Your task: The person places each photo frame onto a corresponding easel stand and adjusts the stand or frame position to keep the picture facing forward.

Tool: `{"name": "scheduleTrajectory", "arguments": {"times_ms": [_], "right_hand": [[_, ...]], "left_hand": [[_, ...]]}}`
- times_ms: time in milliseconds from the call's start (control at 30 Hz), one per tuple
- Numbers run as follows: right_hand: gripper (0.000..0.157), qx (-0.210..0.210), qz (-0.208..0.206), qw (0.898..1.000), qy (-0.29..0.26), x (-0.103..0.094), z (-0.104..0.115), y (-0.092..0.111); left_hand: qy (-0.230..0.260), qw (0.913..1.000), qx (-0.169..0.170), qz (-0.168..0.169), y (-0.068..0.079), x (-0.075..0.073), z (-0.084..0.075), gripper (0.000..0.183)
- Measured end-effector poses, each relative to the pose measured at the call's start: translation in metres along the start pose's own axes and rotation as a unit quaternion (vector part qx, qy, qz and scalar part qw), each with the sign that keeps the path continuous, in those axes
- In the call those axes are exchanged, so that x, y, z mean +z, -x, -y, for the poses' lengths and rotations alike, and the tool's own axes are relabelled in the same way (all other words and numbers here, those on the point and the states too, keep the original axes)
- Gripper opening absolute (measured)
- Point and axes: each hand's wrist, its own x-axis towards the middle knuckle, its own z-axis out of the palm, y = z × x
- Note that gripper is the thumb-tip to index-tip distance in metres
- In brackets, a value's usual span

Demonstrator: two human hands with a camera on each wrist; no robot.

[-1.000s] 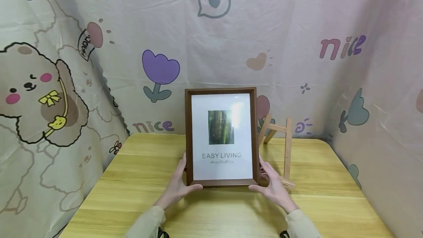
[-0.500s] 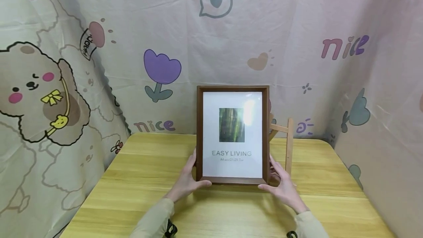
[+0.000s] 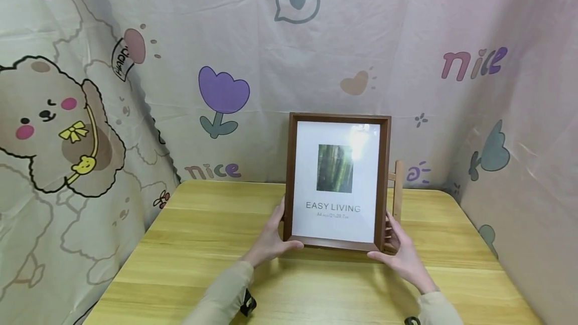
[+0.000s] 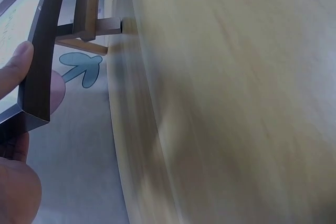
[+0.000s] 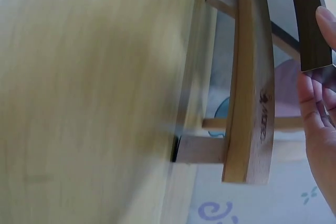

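Note:
A brown picture frame (image 3: 335, 167), with a small green print and the words "EASY LIVING", is held upright and slightly tilted above the table. My left hand (image 3: 268, 239) grips its lower left corner, thumb on the front and fingers behind. At the lower right corner my right hand (image 3: 402, 250) grips it likewise. Behind the frame stands a small wooden easel (image 3: 398, 189), mostly hidden in the head view. The right wrist view shows the easel's ledge (image 5: 249, 93) with a gap between it and the frame's corner (image 5: 312, 51).
The wood-grain table (image 3: 217, 219) has rounded far corners. A patterned cloth (image 3: 280, 64) hangs behind it and at both sides. Black straps (image 3: 247, 302) are on both wrists.
Both hands have carried the picture frame to the right and slightly up, so that it now covers most of the easel. The easel has stayed in place.

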Motion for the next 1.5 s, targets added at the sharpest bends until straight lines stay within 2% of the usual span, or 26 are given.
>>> {"name": "scheduleTrajectory", "arguments": {"times_ms": [300, 533, 833, 1067, 1233, 1500], "right_hand": [[0.113, 0.010, -0.018, 1.000, 0.024, -0.013, 0.000, 0.003], [0.110, 0.010, -0.023, 0.999, 0.020, -0.019, -0.003, 0.002], [0.110, -0.016, -0.039, 0.999, 0.014, -0.026, -0.008, 0.003], [0.110, 0.005, -0.051, 0.998, 0.018, -0.034, -0.009, 0.005], [0.113, 0.023, -0.057, 0.998, 0.032, -0.040, -0.012, 0.006], [0.113, 0.058, -0.040, 0.996, 0.054, -0.048, -0.014, 0.009]], "left_hand": [[0.003, 0.9999, 0.008, 0.009, -0.013, 0.012, 0.000, 0.128], [0.017, 0.9994, -0.011, 0.026, -0.023, 0.018, -0.001, 0.127], [0.028, 0.9986, 0.036, 0.027, -0.037, 0.029, 0.000, 0.127], [0.017, 0.9982, 0.050, 0.030, -0.047, 0.039, 0.000, 0.127], [0.023, 0.9983, 0.036, 0.040, -0.052, 0.044, -0.003, 0.127], [0.016, 0.9984, 0.012, 0.054, -0.058, 0.056, -0.006, 0.127]]}}
